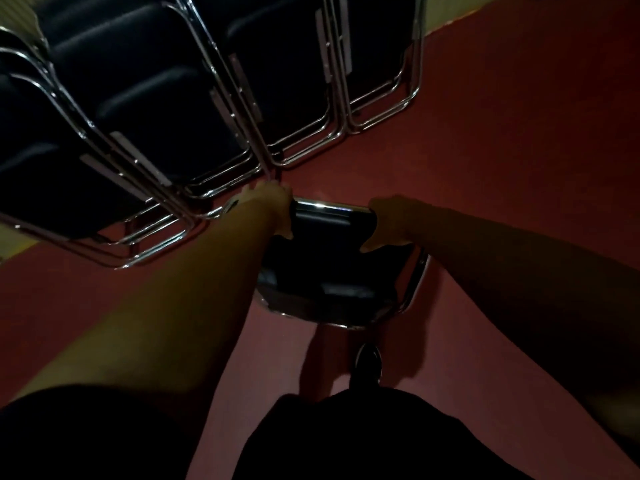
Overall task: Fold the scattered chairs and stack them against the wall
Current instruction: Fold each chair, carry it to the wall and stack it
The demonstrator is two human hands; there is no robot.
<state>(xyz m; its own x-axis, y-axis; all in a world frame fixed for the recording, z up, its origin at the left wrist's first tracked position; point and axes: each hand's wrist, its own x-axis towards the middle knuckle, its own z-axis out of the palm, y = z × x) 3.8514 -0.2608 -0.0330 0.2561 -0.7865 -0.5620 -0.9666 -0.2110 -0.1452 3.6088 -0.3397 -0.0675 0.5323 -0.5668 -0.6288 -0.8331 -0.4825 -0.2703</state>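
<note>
- While you stand over the red floor (502, 140) in dim light, both of your hands are on one chair (329, 268) directly in front of you.
- Your left hand (273, 206) is curled over the top left corner of the chair's back, with the fingers wrapped over the far side and out of sight.
- Your right hand (384, 221) grips the top right corner of the same back, with the thumb lying along the near face of the black pad.
- Between your hands, the chrome top rail (325, 203) of the chair catches the light, and the black padding sits just below it.
- The chair's chrome frame shows down its right side, and its lower end is near your shoe (369, 362). It is too dark to tell whether the chair is fully folded.
- The chair is just in front of the stacked chairs (138, 109), and your left hand is close to the feet of their chrome frames.
- Those stacked chairs are folded, with black pads and chrome tubing, and they lean in overlapping rows against the pale wall (14, 239). A further group (377, 64) leans to the right.
- Your dark clothing (346, 438) fills the bottom of the view, and both forearms are bare.
</note>
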